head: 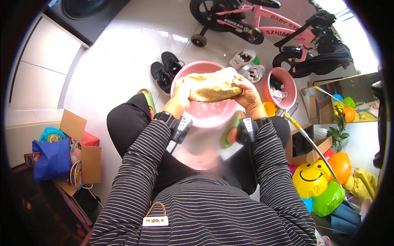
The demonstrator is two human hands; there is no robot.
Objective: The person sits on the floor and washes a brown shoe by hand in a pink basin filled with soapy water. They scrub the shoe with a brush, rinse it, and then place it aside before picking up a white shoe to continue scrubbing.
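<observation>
Stretched between my two hands is a yellow plush cloth item (209, 87), bunched, with a dark patch near its right end. My left hand (180, 93) grips its left end, and my right hand (248, 93) pinches the right end, thumb in front. The item is held above a pink plastic basin (201, 123) on the floor. Whitish, sudsy-looking water (209, 110) shows in the basin below the cloth. The far part of the basin's inside is partly hidden behind the cloth and my hands.
Black sneakers (166, 72) stand left of the basin, white sneakers (247, 66) beyond its right side. A pink bucket (279, 89) holds clothes. A pink child's bicycle (261, 24) is at the back. Balloons (311, 178) and a pole (314, 147) lie right; a cardboard box (90, 164) sits left.
</observation>
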